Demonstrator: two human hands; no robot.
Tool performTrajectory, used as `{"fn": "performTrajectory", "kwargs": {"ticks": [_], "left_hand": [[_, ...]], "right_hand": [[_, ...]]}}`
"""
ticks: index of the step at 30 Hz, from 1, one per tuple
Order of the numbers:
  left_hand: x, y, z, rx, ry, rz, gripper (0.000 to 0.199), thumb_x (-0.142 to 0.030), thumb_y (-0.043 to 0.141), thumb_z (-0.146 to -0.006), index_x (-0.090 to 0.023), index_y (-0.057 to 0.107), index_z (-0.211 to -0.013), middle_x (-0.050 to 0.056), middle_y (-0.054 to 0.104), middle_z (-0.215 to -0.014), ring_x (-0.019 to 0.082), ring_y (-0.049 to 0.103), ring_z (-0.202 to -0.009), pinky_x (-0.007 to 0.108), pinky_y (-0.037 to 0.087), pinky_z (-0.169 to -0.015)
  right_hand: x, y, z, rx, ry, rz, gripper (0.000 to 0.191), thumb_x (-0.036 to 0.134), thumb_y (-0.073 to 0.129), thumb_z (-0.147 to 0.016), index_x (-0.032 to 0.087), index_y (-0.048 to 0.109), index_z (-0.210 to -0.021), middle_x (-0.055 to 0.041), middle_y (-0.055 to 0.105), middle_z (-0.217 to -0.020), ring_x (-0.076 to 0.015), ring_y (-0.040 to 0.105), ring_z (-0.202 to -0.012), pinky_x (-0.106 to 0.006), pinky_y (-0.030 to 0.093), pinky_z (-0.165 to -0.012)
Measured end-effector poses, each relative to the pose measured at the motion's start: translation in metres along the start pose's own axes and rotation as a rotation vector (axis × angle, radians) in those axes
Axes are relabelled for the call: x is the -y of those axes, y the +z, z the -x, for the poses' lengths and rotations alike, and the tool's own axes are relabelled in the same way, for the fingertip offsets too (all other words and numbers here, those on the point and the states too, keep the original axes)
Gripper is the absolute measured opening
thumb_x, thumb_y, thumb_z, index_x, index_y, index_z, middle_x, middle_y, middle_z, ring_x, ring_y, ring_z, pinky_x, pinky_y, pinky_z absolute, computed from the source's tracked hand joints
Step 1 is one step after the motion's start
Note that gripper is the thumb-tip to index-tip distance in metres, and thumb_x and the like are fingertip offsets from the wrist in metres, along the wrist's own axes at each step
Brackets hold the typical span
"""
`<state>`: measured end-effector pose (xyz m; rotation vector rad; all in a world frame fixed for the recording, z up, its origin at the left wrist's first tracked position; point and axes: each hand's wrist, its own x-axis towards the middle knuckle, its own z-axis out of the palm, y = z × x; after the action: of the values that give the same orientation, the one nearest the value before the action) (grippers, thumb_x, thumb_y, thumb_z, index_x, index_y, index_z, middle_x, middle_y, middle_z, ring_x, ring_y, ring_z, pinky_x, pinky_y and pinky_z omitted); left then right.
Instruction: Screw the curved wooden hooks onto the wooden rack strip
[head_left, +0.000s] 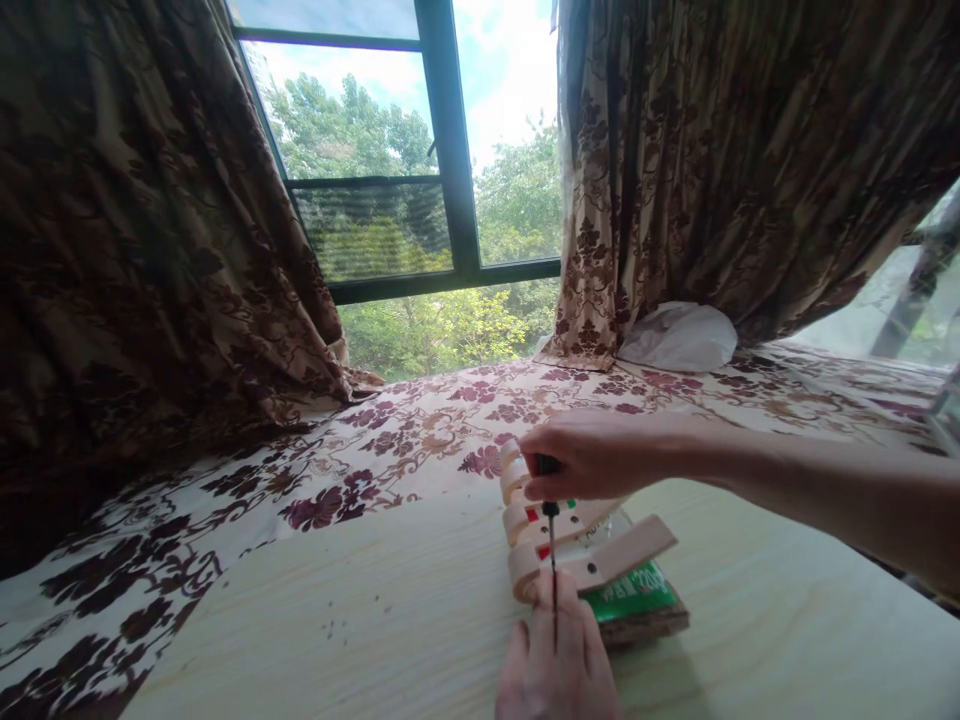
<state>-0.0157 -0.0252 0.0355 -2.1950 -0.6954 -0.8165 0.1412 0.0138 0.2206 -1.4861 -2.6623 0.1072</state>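
Observation:
My right hand (574, 455) is closed round the dark handle of a screwdriver (551, 510), its thin shaft pointing down. My left hand (555, 650) is closed at the near end of the closest beige curved piece (592, 568), fingertips against it. The shaft runs down among the left fingers, which hide its tip. Several such beige pieces (517, 480) stand in a row, with dark holes and small red and green patches. Beneath them lies a green printed packet (634, 595) on a dark brown block (649, 628).
A pale wood-grain board (337, 560) carries everything. Several tiny dark bits (330, 628) lie on its left part. Behind it spreads floral cloth (450, 420), with a white plastic bag (679, 338) by the patterned curtain (592, 200). Beyond is a window (461, 150).

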Motion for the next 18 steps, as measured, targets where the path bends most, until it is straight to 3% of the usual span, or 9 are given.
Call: {"fn": "performTrajectory", "kwargs": {"ticks": [3,7,9,12,16,18], "left_hand": [[-0.005,0.004,0.002,-0.01,-0.003,0.023,0.03,-0.003,0.044,-0.079,-0.017,0.064,-0.096,0.005,0.071,-0.104,0.018,0.065,-0.097,0.022,0.049,-0.057],[-0.014,0.007,0.004,-0.093,-0.251,0.048,0.031,0.001,0.042,-0.074,-0.016,0.065,-0.087,0.006,0.072,-0.098,0.019,0.067,-0.091,0.024,0.05,-0.057],[-0.013,0.003,0.002,-0.004,-0.129,0.072,0.033,0.001,0.044,-0.073,-0.017,0.064,-0.091,0.005,0.071,-0.105,0.019,0.066,-0.097,0.022,0.051,-0.058],[-0.006,-0.007,-0.003,0.043,-0.024,0.056,0.035,0.001,0.044,-0.071,-0.014,0.064,-0.095,0.005,0.07,-0.107,0.019,0.065,-0.098,0.021,0.053,-0.061],[0.0,-0.01,-0.002,0.056,-0.01,0.044,0.037,-0.001,0.045,-0.07,-0.013,0.064,-0.099,0.008,0.069,-0.109,0.02,0.065,-0.099,0.022,0.054,-0.063],[0.0,-0.007,0.002,0.068,0.009,0.055,0.038,-0.004,0.046,-0.07,-0.013,0.064,-0.102,0.008,0.068,-0.111,0.022,0.065,-0.099,0.025,0.055,-0.065]], "right_hand": [[0.0,-0.005,0.003,0.096,0.003,0.035,0.019,0.031,0.056,-0.079,0.017,0.067,-0.072,0.0023,0.051,-0.055,-0.0078,0.037,-0.047,-0.022,0.025,-0.046],[0.004,-0.01,0.013,0.28,0.009,0.076,0.022,0.025,0.061,-0.073,0.022,0.073,-0.091,-0.0011,0.066,-0.071,-0.0107,0.05,-0.058,-0.022,0.03,-0.052],[0.004,-0.006,0.018,0.314,0.035,0.139,0.027,0.018,0.058,-0.072,0.023,0.073,-0.093,-0.004,0.068,-0.076,-0.013,0.052,-0.062,-0.023,0.031,-0.054],[-0.003,0.01,0.025,0.276,0.069,0.171,0.028,0.015,0.052,-0.072,0.021,0.072,-0.09,-0.0062,0.069,-0.075,-0.014,0.052,-0.061,-0.024,0.03,-0.053],[-0.015,0.036,0.035,0.094,0.074,0.094,0.02,0.02,0.049,-0.078,0.018,0.069,-0.078,-0.0051,0.066,-0.068,-0.0126,0.049,-0.056,-0.024,0.028,-0.051],[-0.015,0.046,0.039,0.065,0.067,0.037,0.019,0.021,0.049,-0.079,0.018,0.068,-0.076,-0.0042,0.065,-0.067,-0.0121,0.049,-0.056,-0.023,0.028,-0.051]]}}
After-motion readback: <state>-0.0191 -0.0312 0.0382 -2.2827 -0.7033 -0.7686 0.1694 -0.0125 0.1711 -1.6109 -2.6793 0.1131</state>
